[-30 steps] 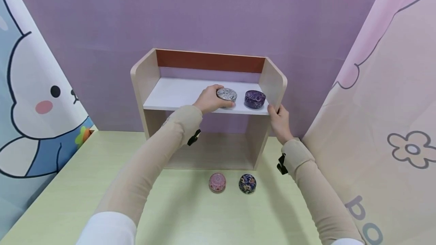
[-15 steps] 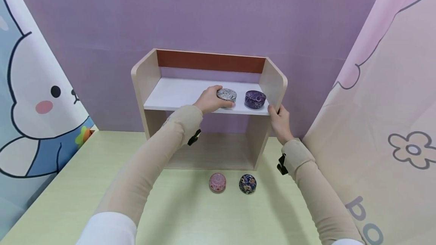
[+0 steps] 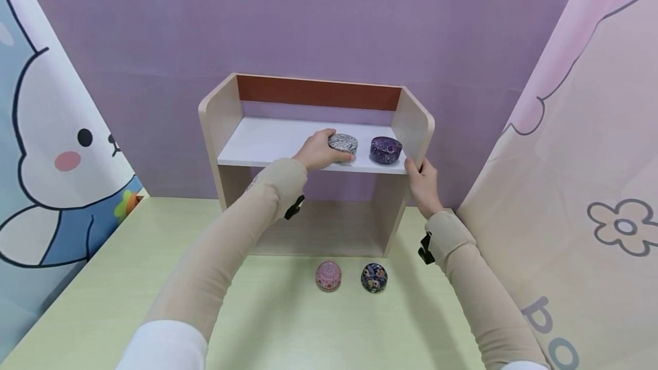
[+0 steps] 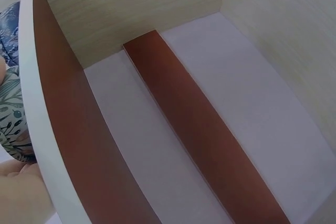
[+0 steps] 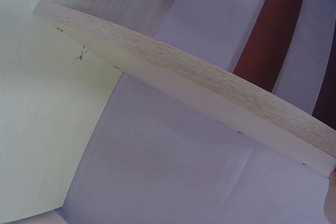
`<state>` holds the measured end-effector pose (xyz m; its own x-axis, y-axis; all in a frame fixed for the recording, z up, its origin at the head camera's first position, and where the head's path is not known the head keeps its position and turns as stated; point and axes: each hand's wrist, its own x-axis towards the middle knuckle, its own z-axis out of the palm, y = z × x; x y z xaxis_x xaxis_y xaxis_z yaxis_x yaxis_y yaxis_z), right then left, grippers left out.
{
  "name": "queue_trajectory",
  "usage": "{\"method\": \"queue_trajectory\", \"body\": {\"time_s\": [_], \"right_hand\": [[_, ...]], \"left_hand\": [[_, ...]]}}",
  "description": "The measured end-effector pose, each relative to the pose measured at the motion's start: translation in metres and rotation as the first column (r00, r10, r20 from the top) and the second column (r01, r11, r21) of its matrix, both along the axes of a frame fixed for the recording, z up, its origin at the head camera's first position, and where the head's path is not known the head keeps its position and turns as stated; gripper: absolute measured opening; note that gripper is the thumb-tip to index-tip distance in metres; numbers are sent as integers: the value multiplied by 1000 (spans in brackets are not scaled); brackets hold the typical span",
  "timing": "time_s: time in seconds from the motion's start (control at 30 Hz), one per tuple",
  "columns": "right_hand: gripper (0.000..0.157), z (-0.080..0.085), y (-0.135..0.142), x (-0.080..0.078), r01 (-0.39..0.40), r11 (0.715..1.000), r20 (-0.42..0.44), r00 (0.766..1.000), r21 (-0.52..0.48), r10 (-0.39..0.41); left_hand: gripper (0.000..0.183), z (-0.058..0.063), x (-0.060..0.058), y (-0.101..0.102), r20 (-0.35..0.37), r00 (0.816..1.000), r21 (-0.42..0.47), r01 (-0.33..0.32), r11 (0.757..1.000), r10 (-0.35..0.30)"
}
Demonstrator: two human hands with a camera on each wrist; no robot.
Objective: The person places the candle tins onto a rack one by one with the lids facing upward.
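Observation:
My left hand [image 3: 320, 151] grips a round tin [image 3: 343, 143] with a black-and-white leaf pattern, at the front of the white upper shelf [image 3: 267, 136]. In the left wrist view this tin [image 4: 11, 114] shows green and dark leaves at the left edge, past the shelf board. To its right stands a dark purple tin [image 3: 385, 150] with swirls, apart from my hands. My right hand [image 3: 424, 186] holds the front edge of the small shelf unit's right side panel [image 3: 417, 124], thumb on the near inner side. Only a sliver of that hand [image 5: 331, 198] enters the right wrist view.
On the table [image 3: 128, 278], in front of the unit, sit a pink tin [image 3: 328, 276] and a dark blue patterned tin [image 3: 374, 277]. A brown rail [image 3: 319, 92] spans the unit's back. Behind hangs a purple cloth [image 3: 329, 16]; printed cloths flank both sides.

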<state>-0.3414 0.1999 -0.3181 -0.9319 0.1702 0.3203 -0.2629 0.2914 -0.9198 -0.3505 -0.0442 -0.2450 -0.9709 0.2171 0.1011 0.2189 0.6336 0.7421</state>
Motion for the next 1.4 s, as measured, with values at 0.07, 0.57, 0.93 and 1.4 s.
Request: {"method": "queue_trajectory", "body": {"time_s": [0.07, 0.57, 0.93, 1.4], "right_hand": [[42, 0, 0, 0, 3, 1000, 3, 1000, 6, -3], [41, -1, 0, 1, -1, 1000, -1, 1000, 2, 1], [42, 1, 0, 0, -8, 1000, -6, 1000, 5, 8], [45, 0, 1, -1, -17, 1000, 11, 1000, 9, 17]], "left_hand": [[88, -1, -1, 0, 0, 1000, 2, 0, 1000, 0], [88, -4, -3, -10, -5, 999, 75, 39, 996, -38], [78, -1, 17, -18, -49, 999, 137, 21, 990, -15], [47, -10, 69, -23, -621, 775, -142, 38, 989, -119]]}}
